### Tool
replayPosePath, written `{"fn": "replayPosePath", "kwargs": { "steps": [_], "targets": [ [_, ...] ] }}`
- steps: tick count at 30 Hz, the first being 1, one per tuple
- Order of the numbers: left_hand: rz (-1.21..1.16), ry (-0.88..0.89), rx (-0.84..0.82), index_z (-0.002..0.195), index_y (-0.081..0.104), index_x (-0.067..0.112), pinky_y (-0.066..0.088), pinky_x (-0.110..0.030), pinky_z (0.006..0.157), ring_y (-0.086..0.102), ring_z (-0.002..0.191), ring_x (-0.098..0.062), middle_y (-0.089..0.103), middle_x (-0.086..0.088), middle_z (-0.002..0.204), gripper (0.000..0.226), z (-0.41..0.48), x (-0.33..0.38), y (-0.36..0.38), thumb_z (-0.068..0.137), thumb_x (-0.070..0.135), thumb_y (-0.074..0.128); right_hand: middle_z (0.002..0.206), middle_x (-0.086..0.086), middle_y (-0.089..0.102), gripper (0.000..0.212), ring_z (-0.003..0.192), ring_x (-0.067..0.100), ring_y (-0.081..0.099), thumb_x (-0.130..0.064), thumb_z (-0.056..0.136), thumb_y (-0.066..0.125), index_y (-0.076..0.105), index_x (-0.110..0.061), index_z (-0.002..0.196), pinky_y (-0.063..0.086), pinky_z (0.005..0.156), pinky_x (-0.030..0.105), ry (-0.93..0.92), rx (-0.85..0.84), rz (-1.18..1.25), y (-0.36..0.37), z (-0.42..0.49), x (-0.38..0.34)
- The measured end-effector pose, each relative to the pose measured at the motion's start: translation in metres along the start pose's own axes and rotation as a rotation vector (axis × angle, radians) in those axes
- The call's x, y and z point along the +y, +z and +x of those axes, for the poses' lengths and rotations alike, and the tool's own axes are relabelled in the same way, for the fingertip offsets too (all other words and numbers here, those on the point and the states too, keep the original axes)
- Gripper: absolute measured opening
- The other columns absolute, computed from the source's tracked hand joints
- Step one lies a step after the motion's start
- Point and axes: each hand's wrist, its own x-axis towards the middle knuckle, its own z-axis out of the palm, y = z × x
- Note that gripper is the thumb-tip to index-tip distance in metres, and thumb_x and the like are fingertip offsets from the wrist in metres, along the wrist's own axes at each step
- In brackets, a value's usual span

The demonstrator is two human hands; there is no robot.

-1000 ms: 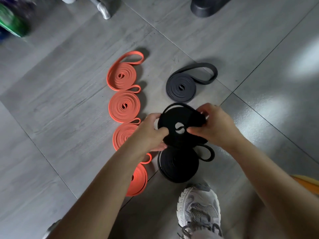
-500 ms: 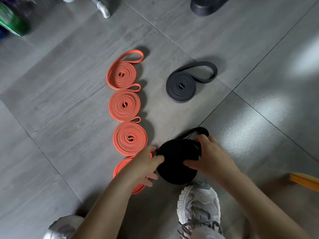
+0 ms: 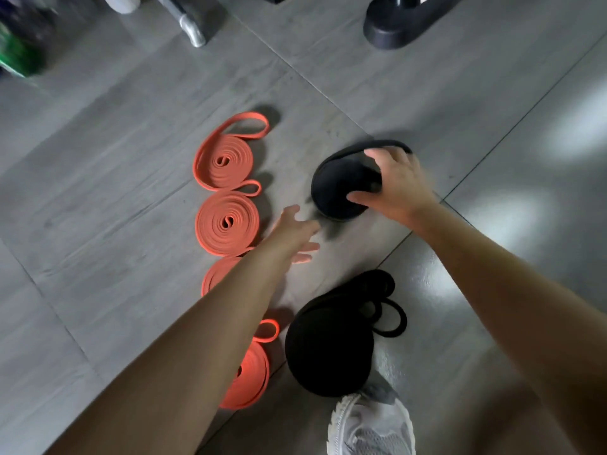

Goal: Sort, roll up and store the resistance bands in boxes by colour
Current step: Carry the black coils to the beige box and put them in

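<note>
Several rolled orange bands lie in a column on the grey floor; the top roll [image 3: 226,159] and second roll [image 3: 227,223] show fully, two lower ones [image 3: 249,376] are partly hidden by my left forearm. My right hand [image 3: 395,185] grips the dark grey rolled band [image 3: 338,192], thumb and fingers curled over its edge. My left hand [image 3: 292,233] hovers with fingers spread just left of that roll, holding nothing. A stack of black rolled bands [image 3: 328,346] lies nearer me, loose loops at its right.
A white sneaker [image 3: 371,428] stands just below the black stack. A dark equipment base [image 3: 394,27] and a metal leg [image 3: 193,31] sit at the top. A blurred green object [image 3: 16,57] is at the far left. No boxes are in view.
Both hands let go of the black roll, now lying on the stack by my shoe. My right hand moved up and took hold of the dark grey roll; my left hand followed, open.
</note>
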Motion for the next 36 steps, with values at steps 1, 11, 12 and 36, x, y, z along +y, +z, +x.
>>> {"fn": "replayPosePath", "kwargs": {
  "steps": [1, 11, 12, 36],
  "targets": [
    [-0.008, -0.008, -0.010, 0.145, 0.021, 0.028, 0.051, -0.036, 0.083, 0.063, 0.093, -0.024, 0.054, -0.005, 0.115, 0.063, 0.004, 0.003, 0.005, 0.091, 0.014, 0.050, 0.145, 0.005, 0.035, 0.089, 0.131, 0.032, 0.031, -0.047, 0.070, 0.075, 0.031, -0.025, 0.143, 0.027, 0.107, 0.042, -0.005, -0.032, -0.055, -0.003, 0.014, 0.001],
    [0.579, 0.300, 0.200, 0.141, 0.025, 0.035, 0.054, -0.042, 0.083, 0.060, 0.092, -0.036, 0.027, -0.002, 0.118, 0.073, 0.034, 0.028, 0.014, 0.080, 0.033, 0.064, 0.118, 0.009, 0.059, 0.050, 0.109, 0.035, 0.053, -0.026, 0.078, 0.064, 0.050, -0.027, 0.125, 0.044, 0.086, 0.039, 0.081, -0.110, -0.270, -0.011, 0.041, 0.039],
    [0.616, 0.299, 0.199, 0.141, 0.025, 0.034, 0.054, -0.042, 0.083, 0.061, 0.090, -0.036, 0.029, -0.004, 0.119, 0.072, 0.037, 0.030, 0.015, 0.080, 0.033, 0.064, 0.105, 0.010, 0.063, 0.034, 0.099, 0.034, 0.058, -0.028, 0.078, 0.063, 0.058, -0.024, 0.112, 0.045, 0.075, 0.035, 0.112, -0.091, -0.233, -0.009, 0.035, 0.040],
    [0.330, 0.401, 0.125, 0.129, 0.049, 0.026, 0.048, -0.029, 0.086, 0.060, 0.089, -0.020, 0.052, -0.009, 0.116, 0.056, -0.094, -0.007, -0.001, 0.073, 0.026, 0.058, 0.069, -0.008, 0.069, 0.016, 0.071, 0.011, 0.068, -0.020, 0.077, 0.069, 0.071, -0.025, 0.092, 0.054, 0.073, 0.030, 0.335, -0.085, 0.495, -0.031, -0.137, -0.028]
  ]
}}
